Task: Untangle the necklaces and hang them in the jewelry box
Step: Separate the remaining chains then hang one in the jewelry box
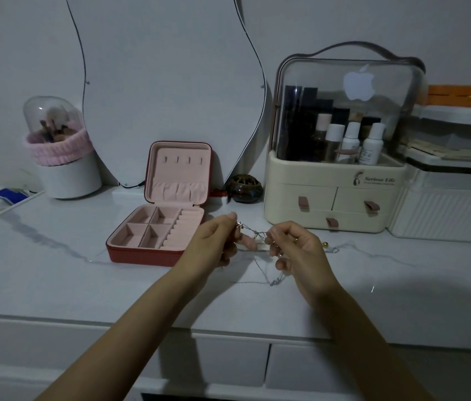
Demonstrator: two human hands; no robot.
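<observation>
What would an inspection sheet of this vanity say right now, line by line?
Surface: white marble-pattern tabletop, drawers below.
Job's things: tangled thin metal necklaces stretched between both hands, strands trailing onto the top; red jewelry box with pink lining open, lid hooks bare.
Clutter: dark round ceramic pot; small gold piece.
Hands: left hand and right hand each pinch the chains.
Cables: thin black cable at the mirror's base.
Surroundings: curvy wall mirror; cream cosmetics organiser; domed brush holder.
</observation>
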